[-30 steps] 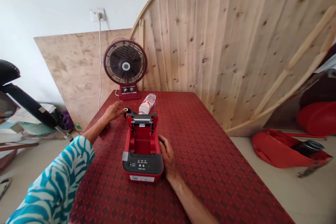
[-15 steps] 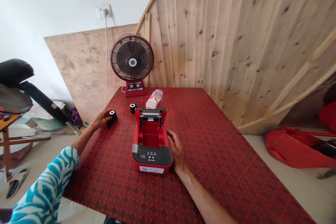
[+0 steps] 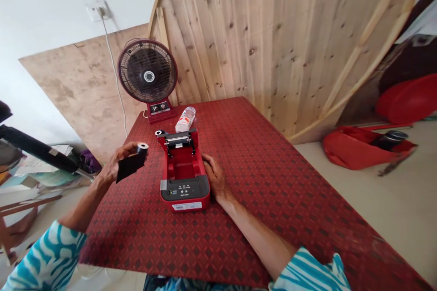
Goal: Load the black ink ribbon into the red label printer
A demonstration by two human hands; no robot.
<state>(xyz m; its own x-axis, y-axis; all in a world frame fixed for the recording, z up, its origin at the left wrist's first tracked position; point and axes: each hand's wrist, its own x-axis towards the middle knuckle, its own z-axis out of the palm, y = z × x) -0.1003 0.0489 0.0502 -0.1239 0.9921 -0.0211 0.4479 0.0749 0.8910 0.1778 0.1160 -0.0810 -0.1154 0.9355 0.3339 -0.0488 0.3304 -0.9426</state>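
My left hand [image 3: 118,161] is closed on a black roll [image 3: 136,157] with a white core end, a dark flap hanging from it, left of the printer. The red and black printer [image 3: 186,189] stands on the patterned red table [image 3: 259,182] with its lid raised and its red compartment showing. Against the printer's right side rests my right hand [image 3: 215,177], fingers slightly bent around its edge. Behind the printer's raised lid, a second black roll [image 3: 159,132] is partly hidden.
A plastic bottle [image 3: 186,119] lies behind the printer. At the table's back left stands a red fan [image 3: 148,75]. A black-armed fan stand [image 3: 41,148] is at the far left. A red bag [image 3: 351,148] lies on the floor at right.
My left hand has lifted the black roll off the table and moved it toward the printer; its dark flap now shows. The whole view has turned right. My right hand stays at the printer.
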